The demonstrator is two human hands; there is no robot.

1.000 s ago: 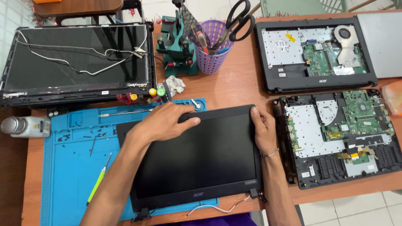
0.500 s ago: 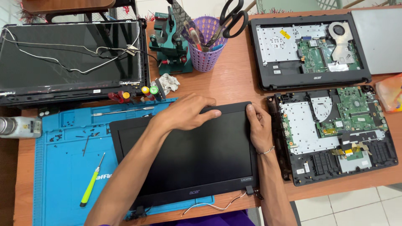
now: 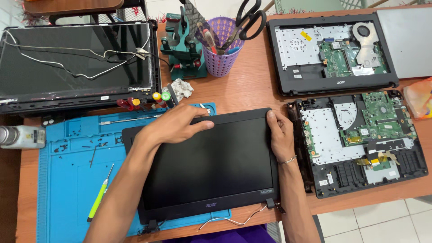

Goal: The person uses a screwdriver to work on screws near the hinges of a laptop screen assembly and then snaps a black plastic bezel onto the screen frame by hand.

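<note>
Landmark: black laptop screen panel (image 3: 211, 166) lying flat at the middle of the wooden table (image 3: 252, 90).
Over the panel: left hand (image 3: 177, 126) rests on its far edge, right hand (image 3: 280, 135) grips its right edge; the dark glass between them is open.
Right of the panel: opened laptop base (image 3: 360, 139) sits just beside it, leaving only a thin gap filled by the right hand.
Left of the panel: blue work mat (image 3: 67, 180) offers open room, broken by a green-handled screwdriver (image 3: 100, 198) and scattered small screws.
Beyond the panel: bare wood strip, then purple tool basket (image 3: 221, 49) and green clamp stand (image 3: 182, 49).
Near edge: loose cable (image 3: 234, 220) trails past the table edge.
</note>
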